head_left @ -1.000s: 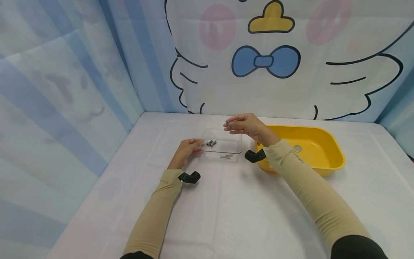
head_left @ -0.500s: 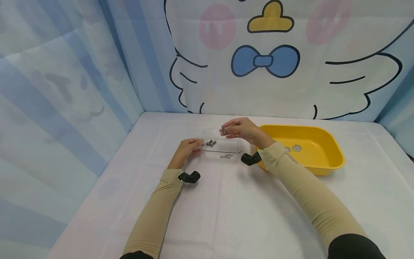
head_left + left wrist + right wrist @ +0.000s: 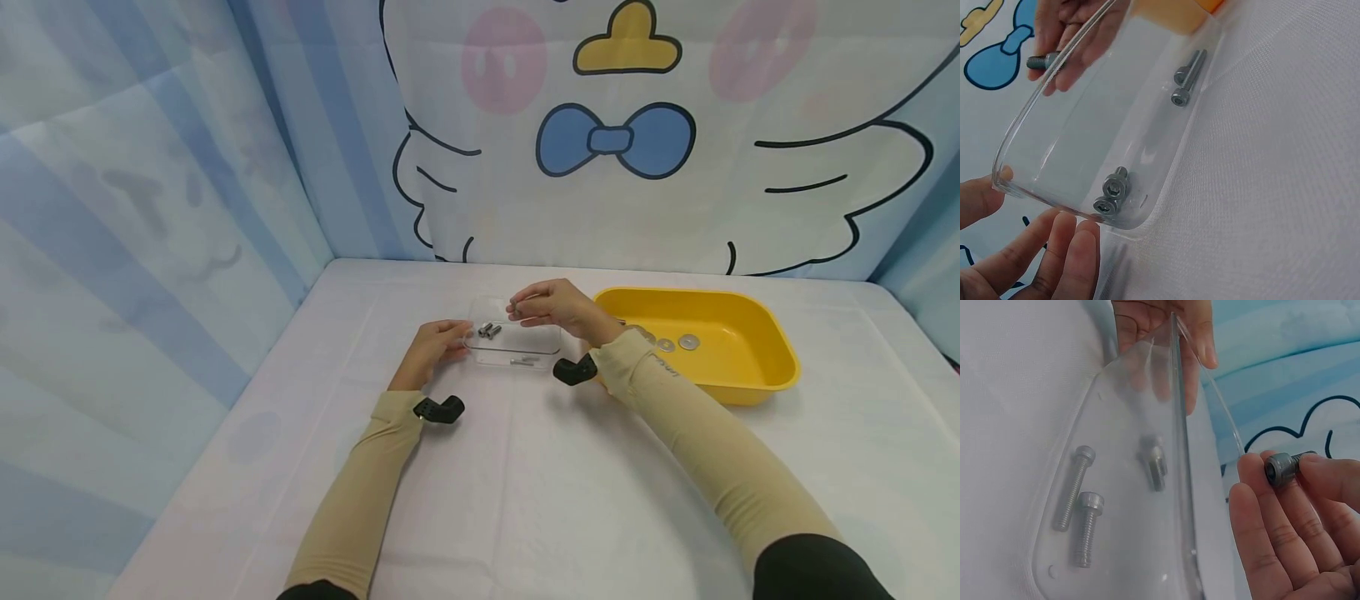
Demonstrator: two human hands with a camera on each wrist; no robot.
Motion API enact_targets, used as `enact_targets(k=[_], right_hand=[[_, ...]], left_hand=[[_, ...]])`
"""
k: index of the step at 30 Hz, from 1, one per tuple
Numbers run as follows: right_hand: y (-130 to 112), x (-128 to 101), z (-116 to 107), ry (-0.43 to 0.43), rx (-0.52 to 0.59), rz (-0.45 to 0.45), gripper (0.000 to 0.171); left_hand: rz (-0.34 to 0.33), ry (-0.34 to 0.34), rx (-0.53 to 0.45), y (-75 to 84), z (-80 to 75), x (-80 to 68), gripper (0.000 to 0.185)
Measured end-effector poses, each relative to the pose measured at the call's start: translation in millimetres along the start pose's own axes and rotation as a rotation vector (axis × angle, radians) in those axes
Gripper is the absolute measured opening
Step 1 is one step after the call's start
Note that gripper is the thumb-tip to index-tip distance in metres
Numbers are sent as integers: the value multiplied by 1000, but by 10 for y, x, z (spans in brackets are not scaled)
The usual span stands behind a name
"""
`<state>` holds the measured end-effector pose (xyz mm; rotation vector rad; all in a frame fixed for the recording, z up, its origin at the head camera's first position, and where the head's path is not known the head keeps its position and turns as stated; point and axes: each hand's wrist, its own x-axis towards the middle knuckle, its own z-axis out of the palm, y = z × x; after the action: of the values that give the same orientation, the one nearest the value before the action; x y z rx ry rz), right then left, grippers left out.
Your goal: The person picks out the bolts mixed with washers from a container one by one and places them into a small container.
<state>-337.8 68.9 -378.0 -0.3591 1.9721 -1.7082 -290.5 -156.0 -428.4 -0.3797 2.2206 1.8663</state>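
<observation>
One bolt (image 3: 1282, 467) pinched in right hand (image 3: 551, 304), shank hidden by fingers; left hand (image 3: 435, 346) steadies clear tray (image 3: 517, 343), fingers relaxed.

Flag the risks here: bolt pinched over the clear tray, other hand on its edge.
1. The right hand pinches the socket-head bolt only at its fingertips, beside the clear tray rim; it could slip and land on the white cloth.
2. The left hand only touches the tray's corner; a knock could shift it and scatter the four bolts inside.
</observation>
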Motion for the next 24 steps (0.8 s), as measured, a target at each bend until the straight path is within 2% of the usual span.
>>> enact_targets(k=[12,24], right_hand=[[-15,29,50,51,-51,72,30],[-2,60,71,94,-54,77,27]], left_hand=[[0,2,15,5,1,-10,42],[22,-1,-1,5,3,-18,41]])
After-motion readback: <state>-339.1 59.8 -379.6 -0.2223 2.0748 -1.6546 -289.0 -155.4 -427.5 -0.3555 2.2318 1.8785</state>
